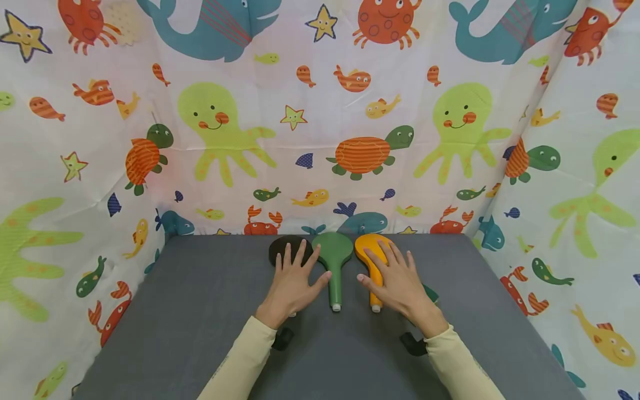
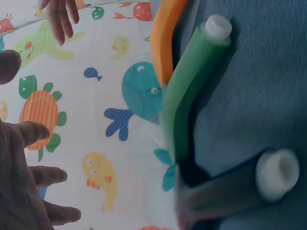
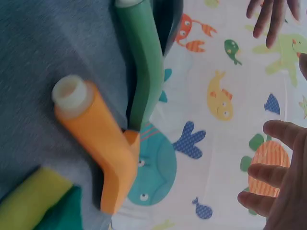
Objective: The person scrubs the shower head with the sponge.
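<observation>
Your left hand (image 1: 295, 283) is raised over the black paddle (image 1: 295, 243), your right hand (image 1: 400, 283) over the orange paddle (image 1: 369, 242) — fingers spread wide on both, holding nothing. The green paddle (image 1: 334, 255) lies between those two on the grey table (image 1: 210, 300); a yellow-and-green item (image 3: 36, 201) lies beside the orange one. You seem poised before any grip — taking one calls for lowering a hand and curling fingers round a handle.

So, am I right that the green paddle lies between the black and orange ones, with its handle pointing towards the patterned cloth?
Not quite: the head view shows the green paddle's handle pointing away from the patterned cloth; the rest is right.
</observation>
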`<state>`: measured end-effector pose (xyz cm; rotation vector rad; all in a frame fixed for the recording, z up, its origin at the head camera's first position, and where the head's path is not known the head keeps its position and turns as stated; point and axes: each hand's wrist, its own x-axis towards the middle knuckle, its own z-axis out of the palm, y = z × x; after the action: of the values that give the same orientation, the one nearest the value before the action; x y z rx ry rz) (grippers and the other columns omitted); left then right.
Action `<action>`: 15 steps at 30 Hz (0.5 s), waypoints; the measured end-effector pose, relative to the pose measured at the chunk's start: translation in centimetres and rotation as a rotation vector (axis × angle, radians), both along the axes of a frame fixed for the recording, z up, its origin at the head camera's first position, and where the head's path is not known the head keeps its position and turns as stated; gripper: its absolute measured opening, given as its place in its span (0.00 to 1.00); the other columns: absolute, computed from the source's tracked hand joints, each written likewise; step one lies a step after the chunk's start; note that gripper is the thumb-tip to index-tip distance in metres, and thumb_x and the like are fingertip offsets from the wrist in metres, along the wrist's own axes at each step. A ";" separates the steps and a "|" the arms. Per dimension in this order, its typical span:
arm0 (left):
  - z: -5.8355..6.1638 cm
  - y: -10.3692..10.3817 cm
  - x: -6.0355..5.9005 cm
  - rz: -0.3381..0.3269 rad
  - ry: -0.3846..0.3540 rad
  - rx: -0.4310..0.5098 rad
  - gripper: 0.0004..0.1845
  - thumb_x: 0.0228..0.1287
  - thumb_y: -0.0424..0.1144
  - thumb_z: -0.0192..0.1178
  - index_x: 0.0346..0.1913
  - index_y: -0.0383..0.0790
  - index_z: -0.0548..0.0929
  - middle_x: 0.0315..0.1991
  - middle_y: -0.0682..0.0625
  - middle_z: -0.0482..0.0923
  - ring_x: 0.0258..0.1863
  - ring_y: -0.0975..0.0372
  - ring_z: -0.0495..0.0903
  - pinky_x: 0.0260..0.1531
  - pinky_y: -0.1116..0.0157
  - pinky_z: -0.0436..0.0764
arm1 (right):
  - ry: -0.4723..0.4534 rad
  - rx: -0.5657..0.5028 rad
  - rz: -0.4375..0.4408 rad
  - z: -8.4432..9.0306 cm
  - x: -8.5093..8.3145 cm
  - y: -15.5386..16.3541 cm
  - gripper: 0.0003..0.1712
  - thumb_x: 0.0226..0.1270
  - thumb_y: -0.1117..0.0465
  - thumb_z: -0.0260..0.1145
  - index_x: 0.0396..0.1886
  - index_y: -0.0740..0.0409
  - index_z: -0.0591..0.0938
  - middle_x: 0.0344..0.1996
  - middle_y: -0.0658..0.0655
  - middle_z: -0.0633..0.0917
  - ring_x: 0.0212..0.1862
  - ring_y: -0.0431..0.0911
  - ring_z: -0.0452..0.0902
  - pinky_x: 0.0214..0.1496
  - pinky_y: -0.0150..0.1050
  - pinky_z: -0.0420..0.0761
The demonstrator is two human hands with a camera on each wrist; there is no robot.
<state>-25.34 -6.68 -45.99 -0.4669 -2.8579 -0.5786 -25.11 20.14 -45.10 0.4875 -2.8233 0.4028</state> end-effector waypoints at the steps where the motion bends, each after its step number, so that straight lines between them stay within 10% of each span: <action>1: -0.2 0.2 0.0 0.000 0.001 0.010 0.40 0.67 0.73 0.40 0.78 0.61 0.52 0.80 0.46 0.44 0.78 0.39 0.38 0.73 0.37 0.43 | 0.008 -0.002 -0.003 -0.1 0.0 0.3 0.44 0.66 0.27 0.52 0.75 0.42 0.64 0.78 0.59 0.56 0.78 0.62 0.47 0.71 0.73 0.44; 15: -2.3 3.7 0.1 -0.024 0.045 0.208 0.37 0.70 0.63 0.49 0.76 0.48 0.61 0.76 0.40 0.57 0.75 0.40 0.55 0.69 0.40 0.61 | 0.056 -0.043 -0.060 -2.4 0.7 4.0 0.42 0.65 0.32 0.58 0.73 0.45 0.67 0.74 0.63 0.61 0.74 0.65 0.52 0.70 0.73 0.47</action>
<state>-25.27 -3.03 -48.28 -0.4731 -2.7142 -0.8472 -24.42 24.15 -47.54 0.3977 -2.7618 0.4303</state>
